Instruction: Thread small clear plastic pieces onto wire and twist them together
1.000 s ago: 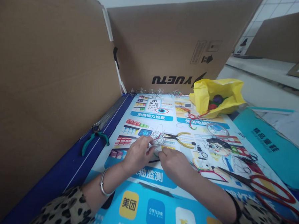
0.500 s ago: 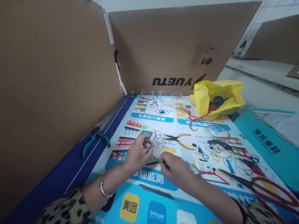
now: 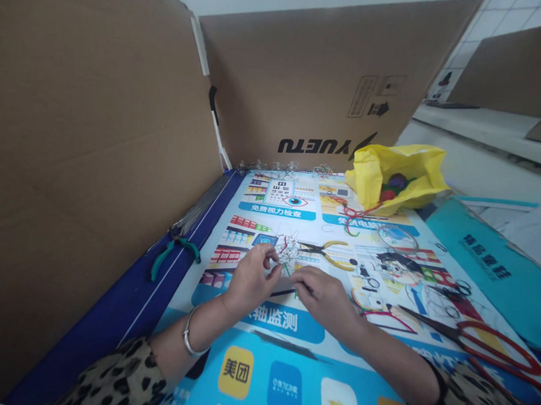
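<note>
A tangled piece of silvery wire with a bit of red on it [image 3: 287,246] stands just beyond my left hand [image 3: 252,277]. My left thumb and fingertips are pinched at its near side. A thin green cord [image 3: 287,268] runs from the wire piece towards my right hand [image 3: 322,293], whose fingers are closed on it, and a short green end shows below them. Long-nose pliers with yellow handles [image 3: 333,254] lie directly to the right of the wire piece.
Teal-handled pliers [image 3: 174,255] rest beside a bundle of wires at left. Red-handled scissors [image 3: 481,340] and small black scissors [image 3: 457,289] lie at right. Behind are a yellow bag [image 3: 367,177] with coloured yarn balls and several wire pieces along a cardboard wall [image 3: 313,84].
My right hand has shifted slightly up, its fingertips now nearer the wire piece's green cord. My left hand stays pinched in nearly the same place. The view has shifted a little.
</note>
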`<state>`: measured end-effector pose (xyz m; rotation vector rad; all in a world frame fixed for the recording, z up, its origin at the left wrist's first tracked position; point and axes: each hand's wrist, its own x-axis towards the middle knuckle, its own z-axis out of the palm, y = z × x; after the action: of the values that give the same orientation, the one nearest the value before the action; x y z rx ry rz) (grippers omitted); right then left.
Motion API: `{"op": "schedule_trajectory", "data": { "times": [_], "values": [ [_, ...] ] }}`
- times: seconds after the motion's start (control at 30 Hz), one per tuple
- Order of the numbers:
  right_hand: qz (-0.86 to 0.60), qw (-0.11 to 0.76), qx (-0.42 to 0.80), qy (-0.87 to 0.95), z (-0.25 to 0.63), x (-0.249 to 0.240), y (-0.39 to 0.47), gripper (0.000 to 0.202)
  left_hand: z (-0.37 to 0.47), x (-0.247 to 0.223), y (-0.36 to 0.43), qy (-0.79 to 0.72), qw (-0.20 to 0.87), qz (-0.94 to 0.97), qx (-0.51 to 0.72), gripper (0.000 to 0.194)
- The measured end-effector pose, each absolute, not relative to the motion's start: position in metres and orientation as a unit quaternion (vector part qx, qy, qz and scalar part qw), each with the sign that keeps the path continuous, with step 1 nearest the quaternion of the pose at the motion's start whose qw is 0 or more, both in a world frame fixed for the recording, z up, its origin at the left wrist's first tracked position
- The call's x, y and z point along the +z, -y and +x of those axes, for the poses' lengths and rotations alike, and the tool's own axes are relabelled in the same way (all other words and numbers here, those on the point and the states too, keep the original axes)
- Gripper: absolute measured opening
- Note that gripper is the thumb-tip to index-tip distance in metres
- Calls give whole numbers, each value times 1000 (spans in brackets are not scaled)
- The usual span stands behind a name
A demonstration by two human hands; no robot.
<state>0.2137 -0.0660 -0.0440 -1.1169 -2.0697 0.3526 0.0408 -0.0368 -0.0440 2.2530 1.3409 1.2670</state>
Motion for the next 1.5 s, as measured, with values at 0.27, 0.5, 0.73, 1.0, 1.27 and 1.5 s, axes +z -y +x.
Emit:
{"op": "schedule_trajectory", "data": {
  "times": [0.27, 0.5, 0.73, 1.0, 1.27, 1.5],
  "values": [
    [-424, 404, 86, 806, 213, -46, 65, 19, 42, -46, 40, -452, 114, 774, 429, 19],
    [-485, 393, 83, 777, 213, -53, 65, 21, 44, -50, 44, -434, 86, 794, 418, 18],
    [-446, 354, -26, 822, 213, -52, 63, 20, 49, -49, 48, -425, 65, 804, 411, 21],
    [-424, 435, -16, 794, 213, -45, 62, 17, 49, -43, 53, -439, 118, 785, 421, 21],
    [-420, 468, 3, 777, 215, -46, 68, 15, 46, -26, 62, -426, 173, 768, 446, 13],
    [-456, 494, 93, 735, 212, -38, 72, 12, 48, -23, 66, -399, 204, 738, 505, 5]
  ]
}}
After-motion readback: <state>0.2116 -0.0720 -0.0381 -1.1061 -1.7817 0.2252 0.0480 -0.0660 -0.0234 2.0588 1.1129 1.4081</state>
